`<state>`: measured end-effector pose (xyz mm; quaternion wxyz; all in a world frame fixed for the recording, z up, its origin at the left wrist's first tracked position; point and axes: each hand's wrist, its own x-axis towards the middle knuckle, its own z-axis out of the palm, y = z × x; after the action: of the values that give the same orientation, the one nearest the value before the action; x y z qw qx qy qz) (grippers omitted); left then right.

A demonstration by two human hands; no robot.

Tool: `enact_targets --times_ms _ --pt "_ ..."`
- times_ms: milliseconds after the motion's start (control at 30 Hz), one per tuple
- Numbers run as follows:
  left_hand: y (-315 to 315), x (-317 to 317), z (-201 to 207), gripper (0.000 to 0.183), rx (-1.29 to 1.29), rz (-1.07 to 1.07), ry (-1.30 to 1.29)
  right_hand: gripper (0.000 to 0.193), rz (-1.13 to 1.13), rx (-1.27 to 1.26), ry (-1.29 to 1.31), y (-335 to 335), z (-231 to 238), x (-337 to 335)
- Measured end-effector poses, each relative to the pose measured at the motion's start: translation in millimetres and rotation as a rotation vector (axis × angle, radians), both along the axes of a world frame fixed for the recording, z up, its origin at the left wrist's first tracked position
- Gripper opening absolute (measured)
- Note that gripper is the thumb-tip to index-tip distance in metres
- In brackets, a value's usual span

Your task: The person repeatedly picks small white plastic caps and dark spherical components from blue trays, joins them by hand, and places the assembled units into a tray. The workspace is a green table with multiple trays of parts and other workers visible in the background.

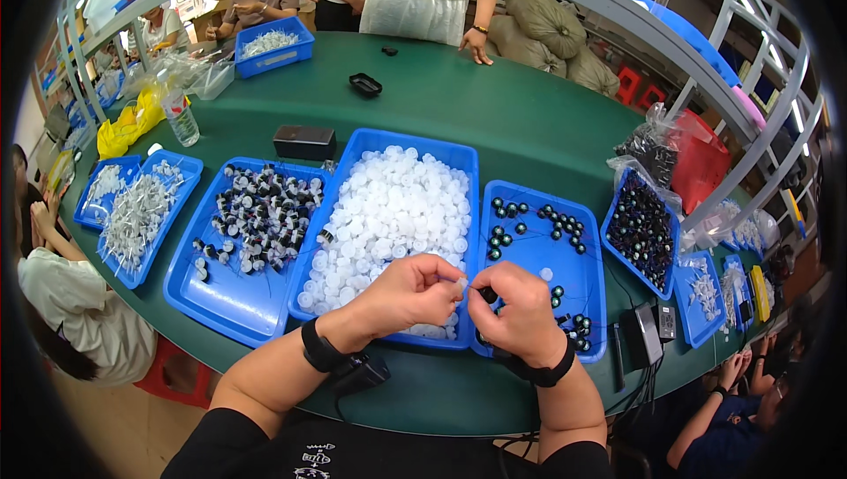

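Observation:
My left hand pinches a small translucent white plastic cap between thumb and fingertips. Close beside it, my right hand is closed on a small black round part, mostly hidden by the fingers. Both hands are over the adjoining edges of two blue trays. The middle tray is heaped with white plastic caps. In the right tray lie scattered black round parts with shiny greenish tops. The left tray has black-and-white assembled pieces with thin wires.
Blue bins with white stick-like parts stand far left; another bin of black parts is at right. A water bottle, a black box and a black adapter with cables sit on the green table. Co-workers surround it.

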<state>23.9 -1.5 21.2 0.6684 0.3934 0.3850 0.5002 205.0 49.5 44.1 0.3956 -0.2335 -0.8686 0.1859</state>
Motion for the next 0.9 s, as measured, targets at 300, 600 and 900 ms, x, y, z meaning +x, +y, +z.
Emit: enact_targets --times_ms 300,600,900 --pt "-3.6 5.7 -2.9 0.018 0.24 0.126 0.166 0.009 0.01 -0.024 0.02 0.6 0.1 -1.6" --pt "-6.5 -0.5 -1.3 0.015 0.353 0.138 0.501 0.009 0.029 -0.007 0.004 2.5 -2.1 -3.0" --pt "-3.2 -1.5 -3.2 0.015 0.409 0.191 0.522 0.027 0.046 -0.059 -0.061 -1.8 7.0 -5.4"
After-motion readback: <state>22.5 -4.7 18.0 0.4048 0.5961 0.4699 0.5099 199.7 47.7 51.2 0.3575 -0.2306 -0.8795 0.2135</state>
